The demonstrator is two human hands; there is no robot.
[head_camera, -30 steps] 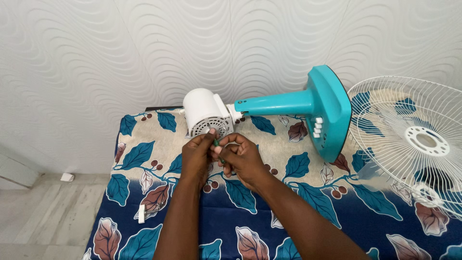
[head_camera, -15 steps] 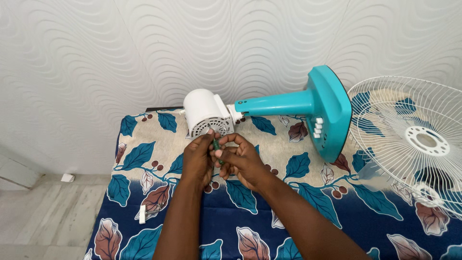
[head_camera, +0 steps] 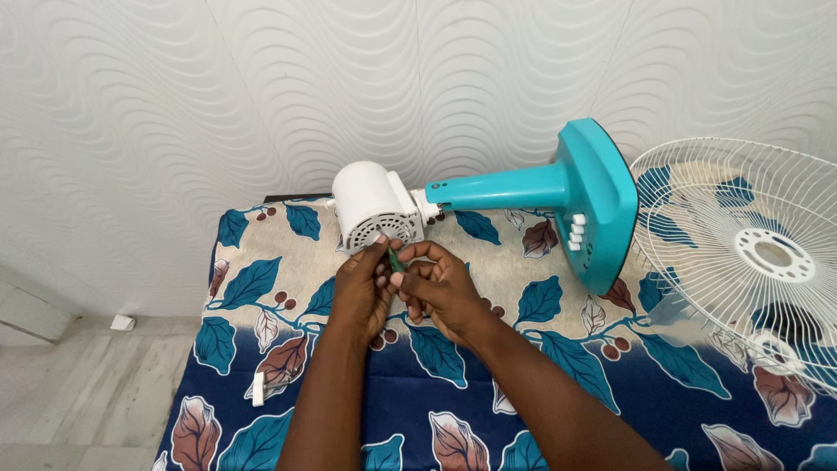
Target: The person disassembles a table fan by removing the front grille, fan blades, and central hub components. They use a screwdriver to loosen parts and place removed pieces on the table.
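Note:
A table fan lies on its side on the leaf-print cloth, its white motor housing [head_camera: 373, 205] at the back and its turquoise stand and base [head_camera: 586, 202] reaching right. Just in front of the motor, my left hand [head_camera: 359, 292] and my right hand [head_camera: 440, 292] meet. Both pinch a small green-handled screwdriver [head_camera: 396, 260], whose tip points up at the motor's vented face. My left fingertips touch the lower edge of the motor housing.
A white wire fan guard [head_camera: 748, 257] lies at the right, partly over the table edge. A small white part [head_camera: 257, 387] rests on the cloth [head_camera: 261, 288] near the left edge. A patterned white wall stands behind; tiled floor shows at the left.
My hands and the screwdriver have crept slightly up toward the motor face. The fan and the guard have not moved.

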